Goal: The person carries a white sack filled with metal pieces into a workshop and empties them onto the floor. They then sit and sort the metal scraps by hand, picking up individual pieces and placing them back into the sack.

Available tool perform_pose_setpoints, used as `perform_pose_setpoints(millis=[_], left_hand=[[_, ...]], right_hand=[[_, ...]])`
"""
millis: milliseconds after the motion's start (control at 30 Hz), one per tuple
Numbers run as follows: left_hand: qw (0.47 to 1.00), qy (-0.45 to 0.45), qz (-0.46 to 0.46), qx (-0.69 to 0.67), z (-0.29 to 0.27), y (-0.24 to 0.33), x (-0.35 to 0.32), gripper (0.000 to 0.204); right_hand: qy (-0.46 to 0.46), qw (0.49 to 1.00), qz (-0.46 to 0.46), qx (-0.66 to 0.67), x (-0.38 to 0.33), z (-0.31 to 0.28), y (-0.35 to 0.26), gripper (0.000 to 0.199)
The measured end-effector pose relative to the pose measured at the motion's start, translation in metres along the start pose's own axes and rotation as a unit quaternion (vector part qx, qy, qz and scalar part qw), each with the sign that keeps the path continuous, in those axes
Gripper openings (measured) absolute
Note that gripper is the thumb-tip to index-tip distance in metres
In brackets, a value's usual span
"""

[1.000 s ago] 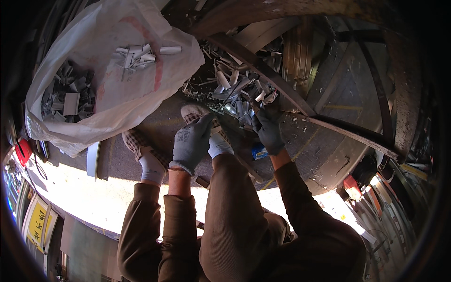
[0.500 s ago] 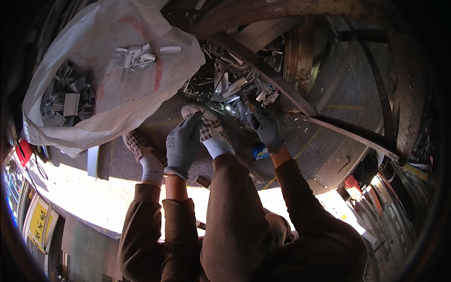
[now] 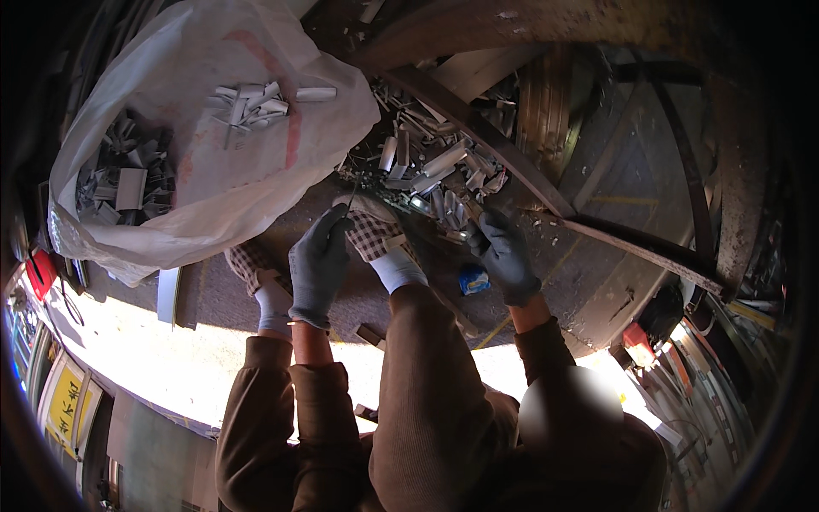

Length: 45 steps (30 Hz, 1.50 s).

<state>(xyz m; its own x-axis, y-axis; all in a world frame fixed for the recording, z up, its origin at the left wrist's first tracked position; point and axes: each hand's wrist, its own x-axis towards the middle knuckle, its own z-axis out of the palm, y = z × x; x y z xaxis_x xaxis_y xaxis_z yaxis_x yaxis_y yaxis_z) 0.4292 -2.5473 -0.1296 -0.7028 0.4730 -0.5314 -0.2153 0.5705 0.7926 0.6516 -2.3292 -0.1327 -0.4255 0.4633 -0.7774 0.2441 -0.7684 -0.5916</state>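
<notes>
My left hand, in a grey glove, is closed round a thin dark rod that points up over a checked shoe. To the right, my gloved right hand has its fingers curled together at the edge of a heap of cut metal profile pieces. A small brownish end shows at its fingertips, but I cannot make out what it is. Left of my hands, a large white sack lies spread open, with a few light profile pieces on it and darker offcuts in its mouth.
A rusty metal frame slants across the heap's right side. A small blue object lies on the floor below my right hand. A short bar sits between my legs. Long profiles stand at the lower right.
My left hand has moved slightly left and down with the rod. My right hand has shifted right and down, uncovering the blue object. Some profile pieces in the heap lie differently.
</notes>
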Motion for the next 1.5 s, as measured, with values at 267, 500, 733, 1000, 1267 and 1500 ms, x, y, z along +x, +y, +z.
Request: perform_pose_setpoints(millis=[267, 500, 733, 1000, 1267, 1500], left_hand=[[0.999, 0.003, 0.037, 0.023, 0.007, -0.009, 0.000, 0.027], [1.000, 0.004, 0.020, 0.020, 0.001, 0.000, -0.001, 0.026], [0.997, 0.004, 0.012, 0.081, -0.004, -0.005, 0.002, 0.027], [0.989, -0.046, -0.016, 0.137, -0.001, -0.002, -0.004, 0.029], [0.984, -0.039, 0.026, 0.174, -0.001, -0.001, -0.003, 0.029], [0.987, -0.049, 0.007, 0.150, -0.003, -0.001, -0.001, 0.029]], right_hand=[[-0.020, 0.993, -0.115, -0.035, -0.013, 0.083, -0.078, 0.024], [-0.098, 0.942, -0.298, -0.121, 0.011, 0.131, -0.076, 0.034], [0.045, 0.982, -0.137, -0.124, -0.029, -0.013, -0.031, 0.036], [0.218, 0.916, 0.026, -0.336, -0.088, -0.142, 0.013, 0.024], [0.188, 0.950, 0.042, -0.247, -0.089, -0.147, 0.005, 0.019], [0.189, 0.866, -0.039, -0.462, -0.075, -0.121, 0.023, 0.017]])
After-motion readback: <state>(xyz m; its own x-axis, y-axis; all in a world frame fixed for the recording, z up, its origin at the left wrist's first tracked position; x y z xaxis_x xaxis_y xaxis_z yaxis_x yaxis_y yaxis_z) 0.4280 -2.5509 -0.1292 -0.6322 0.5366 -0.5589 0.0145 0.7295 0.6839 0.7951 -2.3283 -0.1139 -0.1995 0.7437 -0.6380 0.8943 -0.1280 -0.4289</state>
